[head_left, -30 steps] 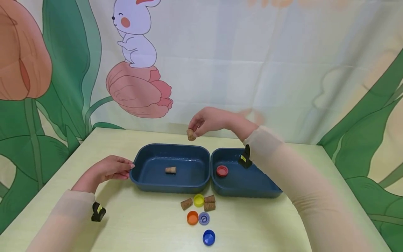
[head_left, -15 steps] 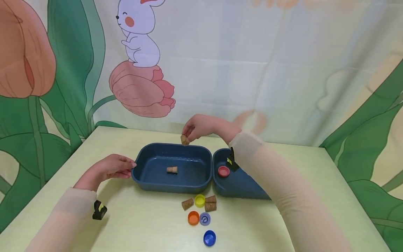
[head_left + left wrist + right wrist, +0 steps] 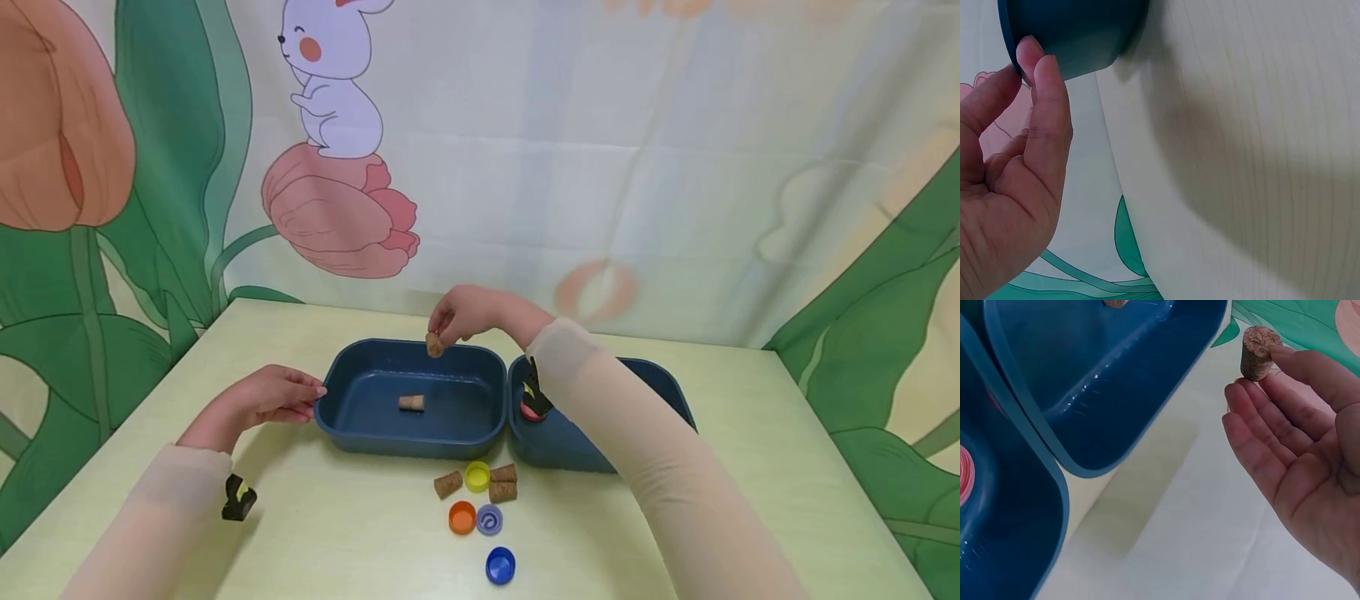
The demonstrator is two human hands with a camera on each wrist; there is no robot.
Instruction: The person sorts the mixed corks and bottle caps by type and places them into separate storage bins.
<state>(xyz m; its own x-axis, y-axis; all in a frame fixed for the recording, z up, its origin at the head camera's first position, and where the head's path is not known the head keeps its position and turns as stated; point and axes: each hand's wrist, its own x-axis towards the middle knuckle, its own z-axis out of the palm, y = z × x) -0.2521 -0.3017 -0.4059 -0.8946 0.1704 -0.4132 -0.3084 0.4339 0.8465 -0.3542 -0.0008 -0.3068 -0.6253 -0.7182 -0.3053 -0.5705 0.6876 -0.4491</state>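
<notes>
Between thumb and fingertips my right hand (image 3: 468, 312) pinches a cork (image 3: 434, 345), held over the back rim of the left blue tray (image 3: 412, 447). The right wrist view shows this cork (image 3: 1257, 352) at the fingertips, apart from the tray. Inside the left tray another cork (image 3: 411, 403) lies on its side. My left hand (image 3: 273, 395) grips that tray's left rim; in the left wrist view the thumb and fingers pinch the tray wall (image 3: 1079, 37). A red bottle cap (image 3: 965, 475) sits in the right blue tray (image 3: 555, 454), partly hidden by my right wrist in the head view.
In front of the trays lie several loose corks (image 3: 448, 484), a yellow cap (image 3: 477, 477), an orange cap (image 3: 462, 517), a purple cap (image 3: 490, 519) and a blue cap (image 3: 500, 566). A printed curtain (image 3: 510, 192) hangs behind the table (image 3: 337, 533).
My right hand has moved left and down with the cork, from behind the trays to the left tray's back rim. My left hand keeps its grip on the tray.
</notes>
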